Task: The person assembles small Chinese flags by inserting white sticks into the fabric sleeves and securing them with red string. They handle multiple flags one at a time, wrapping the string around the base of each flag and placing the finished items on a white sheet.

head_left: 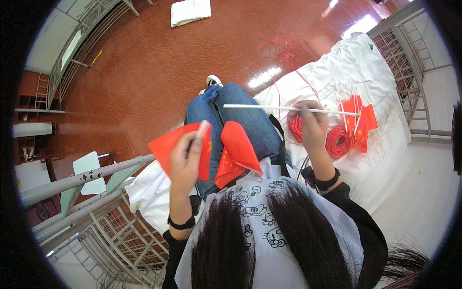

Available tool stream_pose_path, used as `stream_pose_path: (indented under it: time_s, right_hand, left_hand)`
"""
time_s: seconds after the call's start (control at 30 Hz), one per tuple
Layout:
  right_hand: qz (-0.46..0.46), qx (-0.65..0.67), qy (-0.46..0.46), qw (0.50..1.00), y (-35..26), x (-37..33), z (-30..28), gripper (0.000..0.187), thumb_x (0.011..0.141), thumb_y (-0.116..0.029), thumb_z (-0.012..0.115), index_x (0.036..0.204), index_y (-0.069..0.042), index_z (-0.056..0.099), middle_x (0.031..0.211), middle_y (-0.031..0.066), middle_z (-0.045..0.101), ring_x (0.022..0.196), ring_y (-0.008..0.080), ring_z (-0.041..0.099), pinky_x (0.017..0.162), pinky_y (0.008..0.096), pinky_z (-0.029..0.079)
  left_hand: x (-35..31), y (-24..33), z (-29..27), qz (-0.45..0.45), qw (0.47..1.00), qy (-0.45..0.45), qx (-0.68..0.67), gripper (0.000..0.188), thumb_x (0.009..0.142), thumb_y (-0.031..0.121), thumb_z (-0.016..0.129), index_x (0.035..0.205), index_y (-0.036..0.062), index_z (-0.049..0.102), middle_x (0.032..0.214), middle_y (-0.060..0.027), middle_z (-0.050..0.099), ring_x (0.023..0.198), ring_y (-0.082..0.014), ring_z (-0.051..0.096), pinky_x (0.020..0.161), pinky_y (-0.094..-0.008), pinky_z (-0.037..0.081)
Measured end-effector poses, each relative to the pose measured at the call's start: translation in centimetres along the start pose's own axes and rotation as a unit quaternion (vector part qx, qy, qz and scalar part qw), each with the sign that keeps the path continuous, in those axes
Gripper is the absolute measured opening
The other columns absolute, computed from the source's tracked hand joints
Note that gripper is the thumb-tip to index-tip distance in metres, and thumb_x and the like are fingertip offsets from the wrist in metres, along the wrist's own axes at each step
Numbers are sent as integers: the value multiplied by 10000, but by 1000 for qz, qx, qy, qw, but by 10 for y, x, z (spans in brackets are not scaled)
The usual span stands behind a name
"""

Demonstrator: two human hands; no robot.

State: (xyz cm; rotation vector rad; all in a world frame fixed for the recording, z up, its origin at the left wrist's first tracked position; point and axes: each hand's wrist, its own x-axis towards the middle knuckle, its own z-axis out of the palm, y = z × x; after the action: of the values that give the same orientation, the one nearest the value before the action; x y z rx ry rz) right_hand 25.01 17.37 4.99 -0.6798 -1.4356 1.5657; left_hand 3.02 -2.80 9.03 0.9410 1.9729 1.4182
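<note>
My left hand (pixel 184 155) is closed on a small red flag (pixel 169 140) with yellow stars, pinching it by its white edge; the fingers are slightly blurred. In my right hand (pixel 310 120) is a thin white stick (pixel 260 107), held crosswise over my right thigh. The stick's left end is bare. Another red flag (pixel 236 153) with yellow stars lies loosely folded on my lap, between the two hands. Beside and beneath my right hand, coils of red cord (pixel 339 141) rest on white bedding. Several red flags on white sticks (pixel 367 124) lie just right of the coils.
White bedding (pixel 327 77) spreads to my right. Loose red cord (pixel 284 45) trails onto the red-brown floor (pixel 159 67). A folded white cloth (pixel 190 12) lies on the floor ahead. A metal bed rail (pixel 91 179) runs along my left, near a white chair (pixel 88 168).
</note>
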Motion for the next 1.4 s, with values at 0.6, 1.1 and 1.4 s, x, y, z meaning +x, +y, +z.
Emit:
stream_pose_path:
  time_s: [0.6,1.1,1.4]
  right_hand:
    - [-24,131,-35,990,-33,-1,-11,142,890,-69,457,938,48,523,801,177,590,722,247,587,677,363,504]
    - [-12,112,-33,993,-40,4,-16,144,887,-104,425,847,20,487,658,154,527,615,224,517,592,333,445]
    - [36,129,-101,986,-50,14,-26,183,855,-166,459,776,-3,483,610,133,497,565,204,488,560,324,417]
  left_hand:
    - [4,11,22,44,997,-43,47,205,924,140,544,994,-49,583,817,-118,604,711,-161,563,661,-273,448]
    - [4,14,19,56,989,-117,73,165,906,105,560,972,-43,589,805,-122,595,695,-185,570,633,-279,442]
    - [4,12,19,90,961,-259,37,136,857,59,585,959,-28,609,812,-138,610,700,-248,593,638,-310,462]
